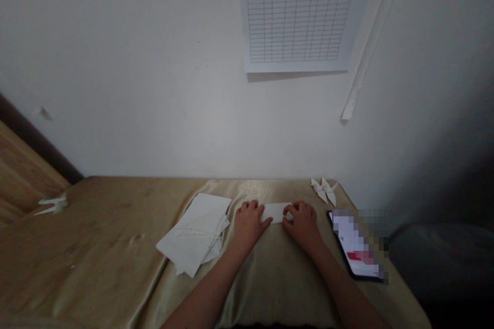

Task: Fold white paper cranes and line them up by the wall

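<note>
My left hand (pixel 249 221) and right hand (pixel 303 221) are on a small white folded paper (pixel 277 213), which lies close to the far edge of the cloth-covered table (pixel 108 247), nearer its far right corner than its far left one. My left fingers lie close together over the paper's left end with the thumb apart, reaching along its near side; I can't tell whether they grip or only press. My right thumb and forefinger curl towards each other at the other end, and I can't make out whether the paper is pinched between them. Both ends are hidden under my hands, and the creases are too faint to read.

To my left lies a stack of white sheets (pixel 195 231), the lower ones mostly covered by the top one. Two folded paper shapes (pixel 324 191) sit at the far right corner. Along the right edge is a phone (pixel 355 247), its screen partly lost in blocky blur. White scraps (pixel 52 204) near the left edge are too smeared to identify. The printed chart (pixel 299 20) on the wall has illegible lettering. The table's near edge is cut off below my forearms.
</note>
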`<state>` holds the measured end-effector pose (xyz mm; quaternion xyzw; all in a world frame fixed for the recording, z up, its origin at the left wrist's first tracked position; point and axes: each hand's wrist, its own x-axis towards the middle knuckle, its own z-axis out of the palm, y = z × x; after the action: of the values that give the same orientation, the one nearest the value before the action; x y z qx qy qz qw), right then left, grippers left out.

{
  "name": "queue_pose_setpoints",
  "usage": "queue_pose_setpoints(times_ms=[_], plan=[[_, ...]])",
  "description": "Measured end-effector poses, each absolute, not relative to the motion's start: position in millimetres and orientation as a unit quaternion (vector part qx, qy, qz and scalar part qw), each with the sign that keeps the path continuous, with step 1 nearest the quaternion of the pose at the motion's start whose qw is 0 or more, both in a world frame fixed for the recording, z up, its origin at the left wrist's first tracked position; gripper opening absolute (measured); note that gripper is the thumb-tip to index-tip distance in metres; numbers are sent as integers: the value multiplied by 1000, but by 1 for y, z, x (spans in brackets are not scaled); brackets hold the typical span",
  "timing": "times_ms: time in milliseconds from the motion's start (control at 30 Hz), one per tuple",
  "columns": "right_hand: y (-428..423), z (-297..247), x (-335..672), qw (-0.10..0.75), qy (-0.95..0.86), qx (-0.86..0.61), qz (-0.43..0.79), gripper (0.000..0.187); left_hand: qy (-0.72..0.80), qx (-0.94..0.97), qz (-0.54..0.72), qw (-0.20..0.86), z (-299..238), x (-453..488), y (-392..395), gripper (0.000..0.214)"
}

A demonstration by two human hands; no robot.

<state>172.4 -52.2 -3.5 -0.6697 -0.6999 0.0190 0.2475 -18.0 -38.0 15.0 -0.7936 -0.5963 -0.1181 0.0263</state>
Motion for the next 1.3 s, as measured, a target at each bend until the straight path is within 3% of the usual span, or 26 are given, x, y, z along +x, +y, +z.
queue_pose_setpoints(times_ms=[300, 633, 1300], plan=[[-49, -9, 168, 241, -692, -680, 26, 29, -609, -784, -115, -12, 19, -15, -38, 54], [-43, -13, 174, 251, -681, -684, 71, 38, -621, -776, -103, -42, 24, -15, -37, 56], [-41, -13, 181, 279, -668, -677, 131, 33, -626, -768, -104, -90, 24, -25, -33, 38]])
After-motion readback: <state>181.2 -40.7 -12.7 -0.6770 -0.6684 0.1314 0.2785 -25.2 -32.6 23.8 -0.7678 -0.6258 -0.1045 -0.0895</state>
